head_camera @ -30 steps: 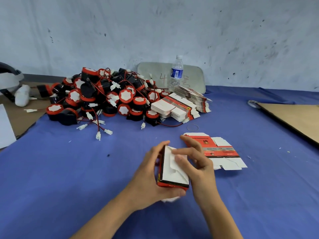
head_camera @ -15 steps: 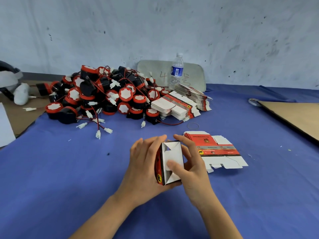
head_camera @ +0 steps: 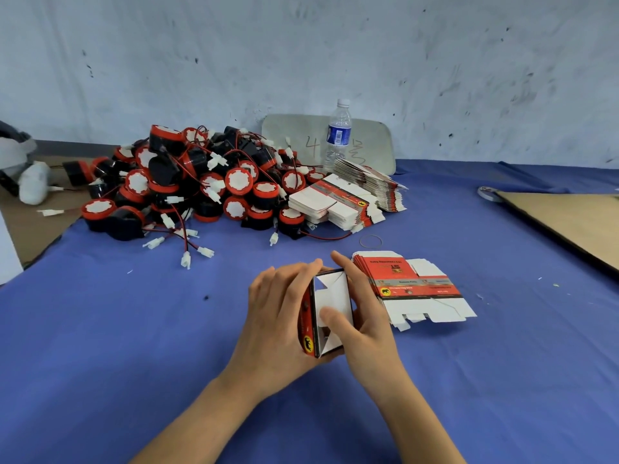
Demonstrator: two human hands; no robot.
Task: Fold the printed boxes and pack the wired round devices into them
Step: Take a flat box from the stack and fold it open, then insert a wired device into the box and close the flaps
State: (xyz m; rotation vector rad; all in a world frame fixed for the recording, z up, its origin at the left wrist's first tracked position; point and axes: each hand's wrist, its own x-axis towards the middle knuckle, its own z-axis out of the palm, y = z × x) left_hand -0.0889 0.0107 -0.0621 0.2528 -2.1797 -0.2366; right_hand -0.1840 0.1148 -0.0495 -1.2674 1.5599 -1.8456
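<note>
A red printed box (head_camera: 326, 313) stands squared up between my hands, its white folded end flaps facing me. My left hand (head_camera: 278, 316) wraps round its red left side from behind. My right hand (head_camera: 363, 316) holds the right side, thumb pressing on the white flaps. Just to the right lies a fanned stack of flat printed boxes (head_camera: 415, 286) on the blue cloth. Further back is a pile of round black-and-red wired devices (head_camera: 201, 185) with white plugs. More flat boxes (head_camera: 348, 200) lie in stacks beside that pile.
A water bottle (head_camera: 338, 135) stands at the back in front of a grey board (head_camera: 368, 142). A rubber band (head_camera: 370, 241) lies on the cloth. A brown cardboard sheet (head_camera: 576, 222) covers the right side. Loose white plugs (head_camera: 194, 252) trail from the pile.
The box has been turned from lying nearly flat to upright, and its end flaps are now folded in under my right thumb. Both hands shifted slightly away from me.
</note>
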